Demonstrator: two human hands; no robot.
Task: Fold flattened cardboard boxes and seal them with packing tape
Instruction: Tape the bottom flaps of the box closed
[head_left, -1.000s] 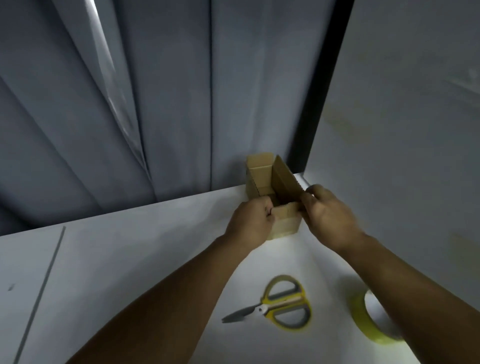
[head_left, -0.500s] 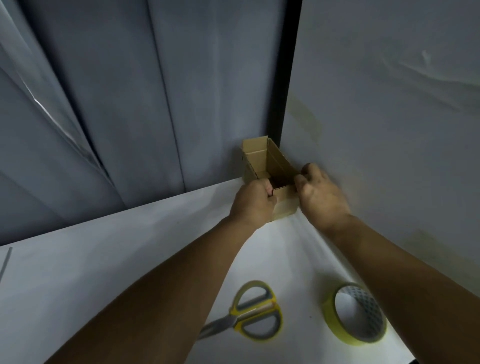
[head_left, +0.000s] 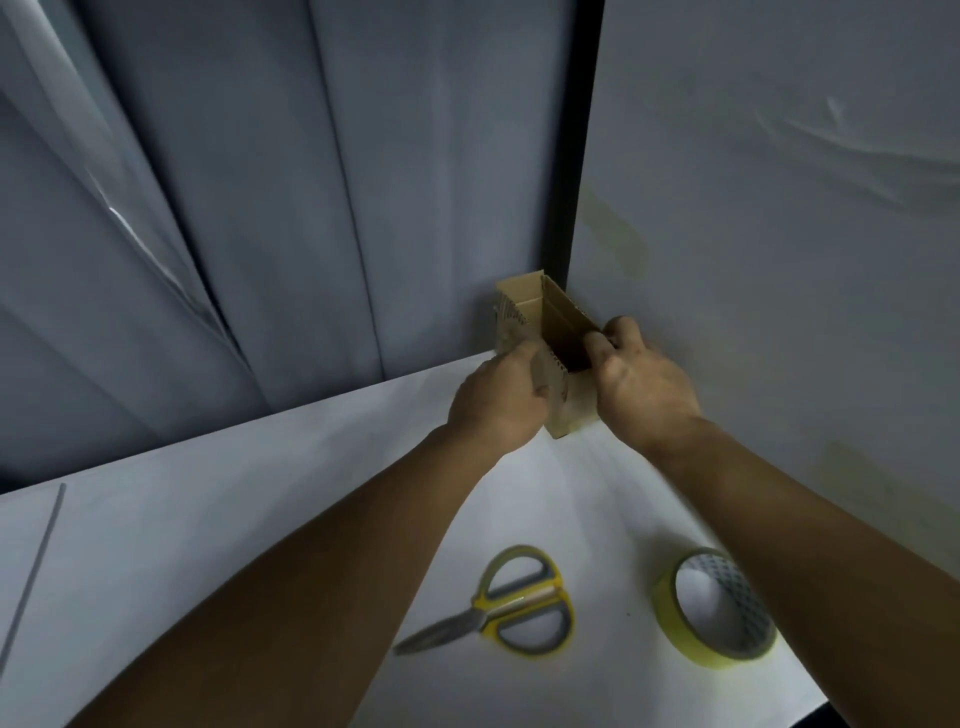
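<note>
My left hand (head_left: 498, 400) has its fingers curled round the left side of a small brown cardboard box (head_left: 561, 322), gripping what looks like a side flap near the front corner. My right hand (head_left: 644, 384) pinches the top edge of the box's right wall between thumb and curled fingers. The box stands upright with its top open and dark inside, on the far right part of the white desk (head_left: 260, 519). It sits close to where a grey pleated backdrop (head_left: 363, 182) meets a pale side wall (head_left: 779, 260). Nearer to me, between my forearms, lie yellow-handled scissors (head_left: 509, 608), blades closed and pointing left. A roll of yellow tape (head_left: 717, 608) lies flat just beside my right forearm, near the desk's front right edge. Nothing is taped yet, as far as I can see. The box is light and thin-walled, so I judge that squeezing harder with one hand than the other could skew it or crease a wall. The flaps may also spring back when I free a hand for the tape. If my right arm sweeps back, it could nudge the roll off the edge.
</note>
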